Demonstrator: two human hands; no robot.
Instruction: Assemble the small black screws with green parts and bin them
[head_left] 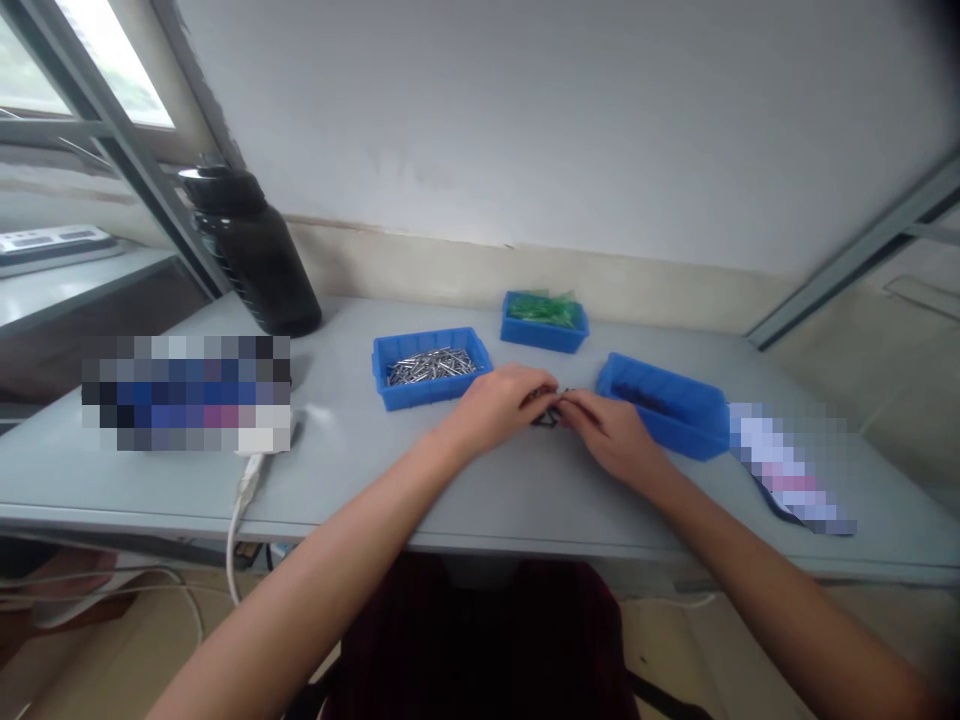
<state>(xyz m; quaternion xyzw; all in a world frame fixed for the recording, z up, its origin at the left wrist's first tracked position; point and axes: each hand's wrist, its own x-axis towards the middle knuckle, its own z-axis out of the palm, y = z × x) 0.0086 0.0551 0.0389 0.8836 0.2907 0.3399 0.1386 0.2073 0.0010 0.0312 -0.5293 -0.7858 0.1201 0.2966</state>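
Note:
My left hand (504,405) is curled over a small cluster of silver and dark pieces (545,418), which look like short metal pins. Its fingers hide most of them. Close beside it, my right hand (609,430) has thumb and fingers pinched together at the cluster's right side; what sits between the fingertips is too small to make out. Left of the hands, a blue bin (431,396) holds many silver metal pins (435,366). Another blue bin (667,410), right of my right hand, contains small dark pieces (641,400), partly hidden by its wall.
A smaller blue bin (541,334) with green plastic pieces (544,308) stands near the wall. At the back left is a dark bottle (259,250). A white cable (238,510) runs over the grey table's (480,500) front edge. Blurred-out objects lie left and right.

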